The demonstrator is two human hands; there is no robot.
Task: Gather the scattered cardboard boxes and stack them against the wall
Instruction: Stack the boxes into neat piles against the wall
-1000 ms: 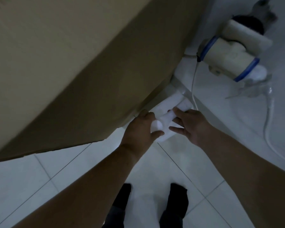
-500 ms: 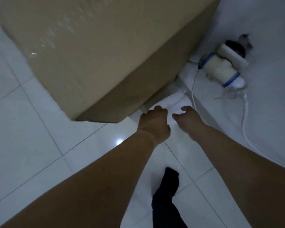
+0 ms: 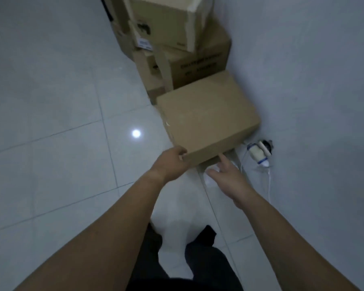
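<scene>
The cardboard box [image 3: 206, 120] lies on the floor [image 3: 61, 101] against the wall [image 3: 313, 80], next to the stacked boxes [image 3: 177, 45]. The left hand [image 3: 172, 162] grasps its near corner. The right hand [image 3: 225, 175] is released, index finger [image 3: 222, 159] touching the box's near side.

A white cylindrical device [image 3: 257, 154] with blue bands sits right of centre, a thin white cable [image 3: 269, 185] trailing from it toward the lower right. Glossy pale floor tiles [image 3: 51, 101] fill the left of the frame, with a bright spot of reflected light [image 3: 136, 133] left of centre.
</scene>
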